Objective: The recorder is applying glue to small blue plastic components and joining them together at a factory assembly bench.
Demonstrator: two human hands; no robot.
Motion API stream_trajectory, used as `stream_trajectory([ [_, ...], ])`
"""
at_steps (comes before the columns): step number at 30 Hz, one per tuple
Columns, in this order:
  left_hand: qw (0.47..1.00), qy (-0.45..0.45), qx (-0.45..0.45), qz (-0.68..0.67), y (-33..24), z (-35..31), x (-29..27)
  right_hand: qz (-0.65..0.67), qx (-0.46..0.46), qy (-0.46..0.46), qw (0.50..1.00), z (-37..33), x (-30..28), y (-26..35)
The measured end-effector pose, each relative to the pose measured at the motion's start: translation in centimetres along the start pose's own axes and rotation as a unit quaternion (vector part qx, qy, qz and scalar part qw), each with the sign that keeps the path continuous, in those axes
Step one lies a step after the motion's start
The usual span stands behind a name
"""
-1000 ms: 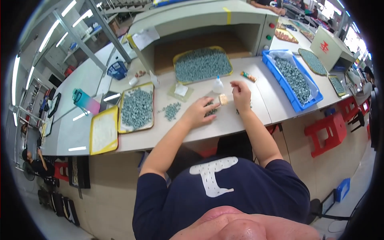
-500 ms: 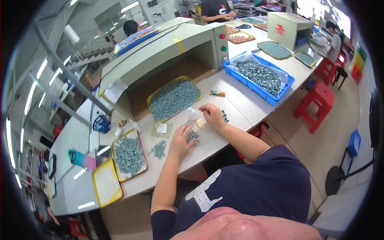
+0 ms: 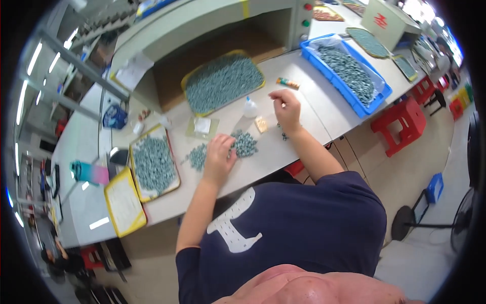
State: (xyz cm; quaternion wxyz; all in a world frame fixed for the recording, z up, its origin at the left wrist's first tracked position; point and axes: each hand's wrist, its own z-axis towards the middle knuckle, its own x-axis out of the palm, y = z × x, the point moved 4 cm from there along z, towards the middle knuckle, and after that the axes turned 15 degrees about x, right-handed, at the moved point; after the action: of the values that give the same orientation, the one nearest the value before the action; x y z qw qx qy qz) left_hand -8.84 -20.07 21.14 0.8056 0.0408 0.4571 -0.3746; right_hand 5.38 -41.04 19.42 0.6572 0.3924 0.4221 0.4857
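Note:
My left hand (image 3: 218, 157) rests low over the white table between two small heaps of grey-green stone-like pieces. Its fingertips touch the edge of the right heap (image 3: 245, 144), and its thumb stands apart from the fingers. The left heap (image 3: 196, 157) is partly covered by that hand. My right hand (image 3: 287, 112) is raised with fingers curled and pinched; whatever they may hold is too small to make out. Just below it lie a few dark green pieces (image 3: 284, 136). A beige block (image 3: 261, 125) and a small white squeeze bottle (image 3: 250, 108) are between the hands.
A yellow-rimmed tray of pieces (image 3: 223, 83) sits at the mouth of a box-like machine (image 3: 202, 30). Another filled tray (image 3: 154, 164) and a yellow-edged tray (image 3: 125, 202) lie left. A blue crate of pieces (image 3: 347, 73) stands right, beyond a small printed tube (image 3: 288, 82).
My left hand has moved left, uncovering more of the right heap and covering part of the left one. My right hand's fingers have curled in more. The view has tilted downward.

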Motion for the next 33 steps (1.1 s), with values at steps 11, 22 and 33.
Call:
stream_trajectory([
  [11,0.976,0.106,-0.135,0.13,19.3,-6.8,-7.8,0.009,-0.119,0.092,0.989,4.5,13.8,-2.8],
  [22,0.961,0.202,-0.135,0.129,23.6,-9.1,-3.0,0.019,-0.06,0.122,0.991,2.7,17.0,-6.1],
  [33,0.982,0.11,-0.024,0.149,20.8,-11.5,-4.1,-0.104,0.016,0.227,0.968,3.6,18.4,-3.1],
])
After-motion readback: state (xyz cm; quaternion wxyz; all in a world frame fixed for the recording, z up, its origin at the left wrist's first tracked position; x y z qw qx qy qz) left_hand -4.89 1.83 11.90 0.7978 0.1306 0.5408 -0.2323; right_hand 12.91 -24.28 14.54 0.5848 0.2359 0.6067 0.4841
